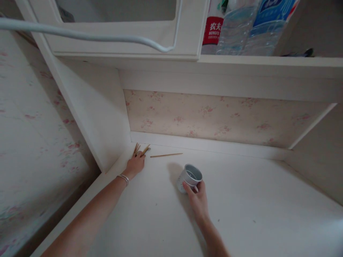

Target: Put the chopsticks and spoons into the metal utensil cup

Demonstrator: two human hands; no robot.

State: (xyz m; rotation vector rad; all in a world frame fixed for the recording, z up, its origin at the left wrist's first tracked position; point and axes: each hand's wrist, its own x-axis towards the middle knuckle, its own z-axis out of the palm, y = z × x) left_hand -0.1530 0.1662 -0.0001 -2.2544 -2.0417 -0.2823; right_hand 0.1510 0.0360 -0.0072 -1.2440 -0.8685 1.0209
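The right hand grips the cup, a pale grey one with small dark dots low on its side, at the near right part of its wall. The thumb lies against the outside below the rim; most of the other fingers are hidden behind the wall. The cup leans, mouth turned up toward the viewer and somewhat right, over the middle of the desk. Whether its base touches the surface is hard to judge; a shadow falls to its left. The part of the inside that shows is bare grey, the bottom not clearly visible.

Left of the cup and farther back, the left hand reaches over a bunch of thin sticks. Their upper ends fan out past the fingers in two clusters; the hand covers their lower parts, so their number cannot be told, nor whether the fingers pinch them or only rest on them. A double-banded bracelet circles that wrist. Behind the cup and slightly left, a single stick lies flat, apart from both hands.

High above the cup, a pale rod or cable is cut off at the left edge. To the cup's upper right, plastic bottles on a shelf are cropped by the top edge.
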